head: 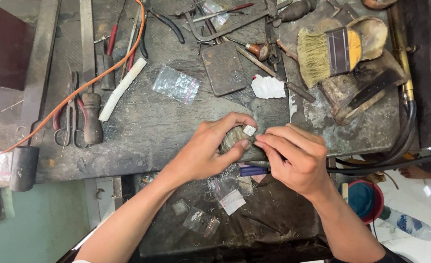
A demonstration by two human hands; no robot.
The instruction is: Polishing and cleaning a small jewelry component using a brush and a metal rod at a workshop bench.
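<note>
Gripping a rounded grey lump [232, 138] in the curled left hand [210, 151], the right hand [293, 158] pinches near its small white tag [249, 130]; steadying against the counter [142, 131] seems wise.

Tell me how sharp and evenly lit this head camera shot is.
Head view: soft, even daylight, the left hand and right hand sharp; straight bench edges bow at the frame's sides, wide-lens distortion; glare whitens the floor tiles at the lower right.

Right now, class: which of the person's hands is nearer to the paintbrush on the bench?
Right. The right hand lies below the paintbrush, slightly left; the left hand lies farther left.
</note>
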